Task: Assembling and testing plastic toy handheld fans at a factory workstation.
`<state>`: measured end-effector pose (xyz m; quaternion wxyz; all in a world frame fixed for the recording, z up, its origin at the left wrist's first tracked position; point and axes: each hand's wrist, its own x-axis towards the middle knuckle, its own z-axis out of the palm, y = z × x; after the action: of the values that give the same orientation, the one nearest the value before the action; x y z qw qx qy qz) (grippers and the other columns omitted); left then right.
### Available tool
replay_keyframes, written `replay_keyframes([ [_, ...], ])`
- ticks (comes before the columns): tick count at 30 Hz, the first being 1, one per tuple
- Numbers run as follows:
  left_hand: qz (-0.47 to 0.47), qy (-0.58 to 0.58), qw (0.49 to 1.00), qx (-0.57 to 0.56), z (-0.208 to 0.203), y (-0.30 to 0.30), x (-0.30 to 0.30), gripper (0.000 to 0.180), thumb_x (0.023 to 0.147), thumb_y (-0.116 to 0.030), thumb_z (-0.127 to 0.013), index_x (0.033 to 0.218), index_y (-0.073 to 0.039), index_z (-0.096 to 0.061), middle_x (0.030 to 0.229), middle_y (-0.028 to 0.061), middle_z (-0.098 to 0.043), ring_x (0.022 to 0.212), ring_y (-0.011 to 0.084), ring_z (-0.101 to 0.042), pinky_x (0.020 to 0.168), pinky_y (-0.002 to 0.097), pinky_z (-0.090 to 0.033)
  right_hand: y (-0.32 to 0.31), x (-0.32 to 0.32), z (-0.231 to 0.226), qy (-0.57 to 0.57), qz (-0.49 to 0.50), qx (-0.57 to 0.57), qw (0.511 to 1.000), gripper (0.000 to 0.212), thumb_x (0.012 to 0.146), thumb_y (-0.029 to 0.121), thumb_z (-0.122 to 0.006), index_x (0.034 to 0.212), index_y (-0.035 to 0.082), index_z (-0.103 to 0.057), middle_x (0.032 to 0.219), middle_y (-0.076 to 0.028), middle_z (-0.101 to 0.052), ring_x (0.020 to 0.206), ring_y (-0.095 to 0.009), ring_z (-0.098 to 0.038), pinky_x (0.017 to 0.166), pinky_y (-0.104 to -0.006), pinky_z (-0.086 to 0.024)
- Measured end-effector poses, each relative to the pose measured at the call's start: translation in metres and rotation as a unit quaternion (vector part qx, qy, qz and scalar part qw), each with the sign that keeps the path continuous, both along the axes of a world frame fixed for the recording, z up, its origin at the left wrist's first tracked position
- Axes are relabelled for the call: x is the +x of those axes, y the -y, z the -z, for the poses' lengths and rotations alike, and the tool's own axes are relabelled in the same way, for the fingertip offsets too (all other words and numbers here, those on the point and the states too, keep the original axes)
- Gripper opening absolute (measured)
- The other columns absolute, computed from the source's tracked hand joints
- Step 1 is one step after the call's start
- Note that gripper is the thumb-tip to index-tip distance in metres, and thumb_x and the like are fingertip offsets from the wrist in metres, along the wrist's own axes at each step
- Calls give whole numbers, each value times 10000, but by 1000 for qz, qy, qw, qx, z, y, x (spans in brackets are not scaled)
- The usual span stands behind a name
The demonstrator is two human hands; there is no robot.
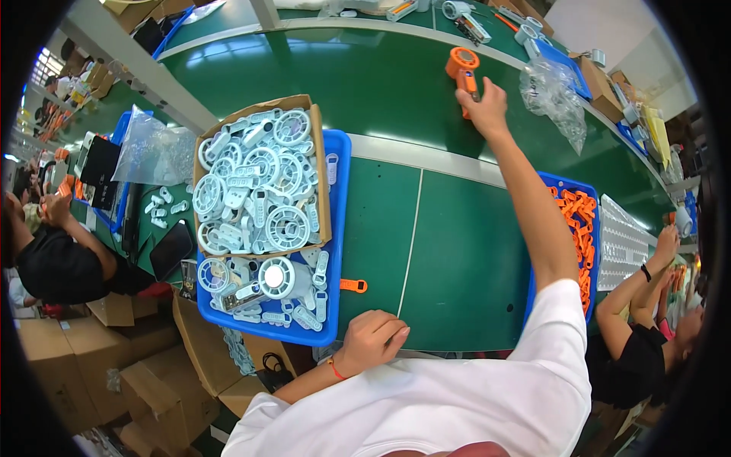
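My right arm stretches far forward over the green belt [365,99]. The fingers of my right hand [489,113] close around the handle of an orange handheld fan [462,64], its round head pointing away from me. Near the front edge of the green table [449,251], my left hand [371,340] rests with curled fingers and nothing visible in it. A small orange plastic piece [354,286] lies just beyond it, beside a blue tray [339,164]. That tray holds a cardboard box [320,145] heaped with pale blue fan parts [260,179]; more lie in front of the box.
On the right stands a blue bin [542,181] of small orange pieces [582,217], next to a white perforated tray [620,236]. A clear plastic bag [560,95] lies beyond the fan. Co-workers sit at both sides. A dark phone [172,250] lies left of the blue tray.
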<state>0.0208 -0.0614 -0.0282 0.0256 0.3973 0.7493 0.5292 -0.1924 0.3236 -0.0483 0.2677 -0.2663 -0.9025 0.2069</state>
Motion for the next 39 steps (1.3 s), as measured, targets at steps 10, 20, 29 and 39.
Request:
replay_keyframes([
  [10,-16,-55,998,-19,-1,-4,-3,62,710,-62,-652,756,-56,-611,678,49,-567,571,208,-542,512,310,-416,149,136,-77,183,-505,-172,826,300,789,26,-580,1089,35,-573,895,-84,-587,821,-169,-571,745,-280,-466],
  [20,-34,-127,991,3,8,-6,3,55,690,-31,-641,735,-42,-612,659,81,-580,590,254,-557,549,345,-443,245,183,-30,105,-526,101,838,214,721,164,-665,833,55,-518,821,-106,-491,710,-267,-562,605,-354,-488],
  [29,-21,-108,994,-24,5,-1,4,36,710,-26,-624,736,-47,-610,653,64,-567,566,228,-532,524,323,-408,165,272,-93,299,-409,-49,860,278,801,45,-529,1079,45,-537,929,-168,-622,830,-317,-605,724,-402,-485],
  [39,-25,-140,989,-44,5,-6,1,37,718,-63,-635,743,-68,-607,661,57,-554,579,237,-530,529,340,-410,80,362,-108,247,-98,-127,956,277,843,17,-488,1110,22,-562,949,-181,-598,851,-299,-591,742,-350,-456],
])
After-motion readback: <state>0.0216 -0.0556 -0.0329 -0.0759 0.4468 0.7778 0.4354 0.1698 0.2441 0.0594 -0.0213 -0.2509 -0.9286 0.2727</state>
